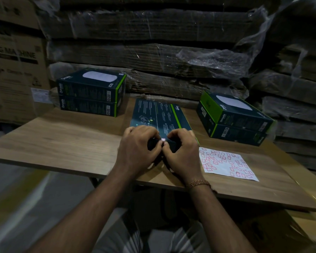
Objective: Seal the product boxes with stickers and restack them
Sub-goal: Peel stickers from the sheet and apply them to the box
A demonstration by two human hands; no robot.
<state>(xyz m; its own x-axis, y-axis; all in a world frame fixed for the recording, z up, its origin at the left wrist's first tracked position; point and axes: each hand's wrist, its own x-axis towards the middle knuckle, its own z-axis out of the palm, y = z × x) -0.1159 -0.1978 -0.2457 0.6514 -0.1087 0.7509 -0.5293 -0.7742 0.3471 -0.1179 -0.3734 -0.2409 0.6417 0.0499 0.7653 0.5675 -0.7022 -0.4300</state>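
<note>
dim warehouse light falls on a wooden tabletop set in front of shrink-wrapped flattened cardboard, and the work sits at its near edge. nearest, the left hand and right hand meet over the near end of a dark product box that lies flat, its printed back face up. both hands have their fingers curled onto that end. a small pale sticker shows between the fingertips where the hands touch, so the grip reads as both hands pinching and pressing the seal onto the flap edge. which finger actually bears on it is too small to tell. a beaded bracelet sits on the right wrist.

just right of the hands lies a white sticker sheet dotted with red-outlined labels, kept close, probably so the right hand can peel the next one without reaching.

further back, two-box stacks flank the work. the left stack stands square near the far edge. the right stack sits skewed, its top box angled. one is likely the sealed pile and the other the waiting pile, though which is which cannot be told.

behind the left stack stands a big carton printed with part of "machine".
</note>
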